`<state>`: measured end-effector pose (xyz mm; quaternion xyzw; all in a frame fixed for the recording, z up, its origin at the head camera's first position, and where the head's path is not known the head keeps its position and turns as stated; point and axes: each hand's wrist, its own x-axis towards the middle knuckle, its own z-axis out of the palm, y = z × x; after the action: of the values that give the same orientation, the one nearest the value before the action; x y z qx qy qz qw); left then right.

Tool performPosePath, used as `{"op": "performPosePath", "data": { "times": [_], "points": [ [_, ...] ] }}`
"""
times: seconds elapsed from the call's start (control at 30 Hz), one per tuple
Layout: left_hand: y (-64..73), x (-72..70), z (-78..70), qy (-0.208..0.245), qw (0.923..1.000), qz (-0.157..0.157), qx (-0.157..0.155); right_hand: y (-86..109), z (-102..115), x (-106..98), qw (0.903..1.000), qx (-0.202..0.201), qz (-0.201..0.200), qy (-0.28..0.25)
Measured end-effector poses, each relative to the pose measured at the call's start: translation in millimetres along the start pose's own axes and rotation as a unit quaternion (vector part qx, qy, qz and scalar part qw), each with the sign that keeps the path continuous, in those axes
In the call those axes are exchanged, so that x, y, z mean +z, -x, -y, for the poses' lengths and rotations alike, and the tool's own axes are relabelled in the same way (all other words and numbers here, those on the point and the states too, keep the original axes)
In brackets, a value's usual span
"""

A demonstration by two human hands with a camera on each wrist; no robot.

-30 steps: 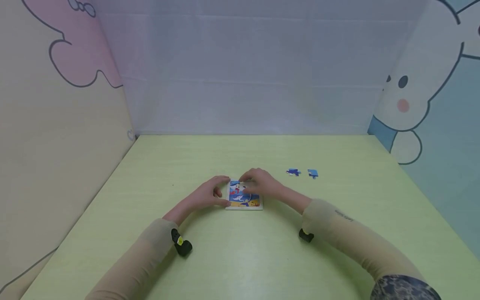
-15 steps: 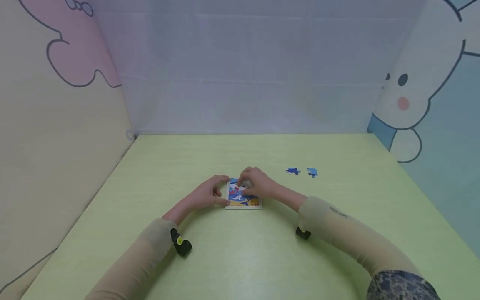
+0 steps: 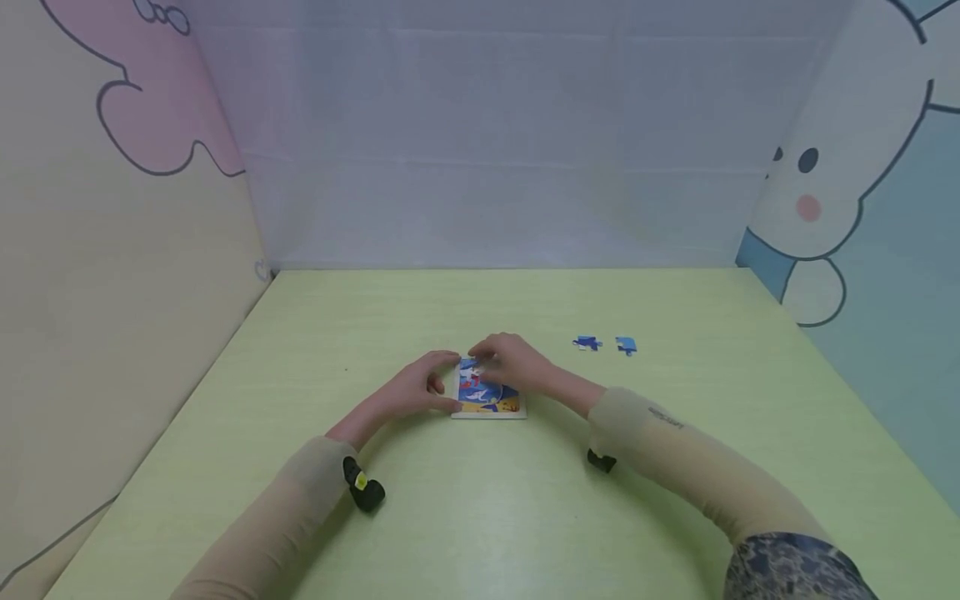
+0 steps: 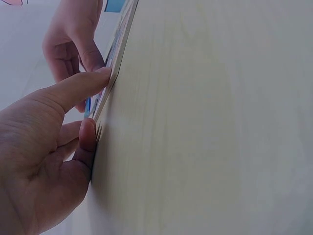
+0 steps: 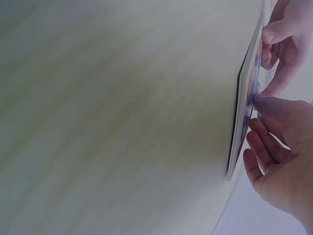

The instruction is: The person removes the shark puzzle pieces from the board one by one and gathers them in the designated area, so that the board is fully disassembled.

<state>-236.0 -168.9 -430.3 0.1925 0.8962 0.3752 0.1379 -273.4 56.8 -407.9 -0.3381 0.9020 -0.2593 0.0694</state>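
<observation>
A small jigsaw puzzle (image 3: 491, 407) in a white tray with a sea-animal picture lies on the table in the head view. My left hand (image 3: 417, 389) holds the tray at its left side, thumb at the near corner and fingers at the far one. Over the puzzle's far part, my right hand (image 3: 517, 364) pinches a puzzle piece between thumb and fingers. A blue edge of that piece (image 4: 88, 106) shows in the left wrist view, at the puzzle's surface; the rest is hidden by the fingers. In the right wrist view, my right thumb touches the picture side (image 5: 254, 93).
Two loose blue puzzle pieces lie on the table beyond my right hand, a left one (image 3: 587, 343) and a right one (image 3: 626, 346). The light green table (image 3: 480, 500) ends at a pale cloth wall (image 3: 495, 150) behind and printed panels at both sides.
My right hand has shifted left over the puzzle, toward its far left corner. The left hand stays at the tray, and the two loose pieces have not moved.
</observation>
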Motion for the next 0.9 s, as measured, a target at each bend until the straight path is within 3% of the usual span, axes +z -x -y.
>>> {"op": "performPosePath", "data": {
  "times": [0.23, 0.5, 0.9],
  "points": [
    [0.5, -1.4, -1.1, 0.0, 1.0, 0.0, 0.007, -7.5, -2, 0, 0.9986, -0.031, -0.001, 0.043],
    [0.2, -0.7, -0.1, 0.0, 1.0, 0.0, 0.008, -9.5, -6, 1, 0.9966, -0.032, -0.004, 0.076],
    [-0.4, -0.1, -0.3, -0.007, 1.0, -0.003, -0.003, -2.9, -34, -19, 0.9969, 0.016, -0.032, 0.07]
  ]
}}
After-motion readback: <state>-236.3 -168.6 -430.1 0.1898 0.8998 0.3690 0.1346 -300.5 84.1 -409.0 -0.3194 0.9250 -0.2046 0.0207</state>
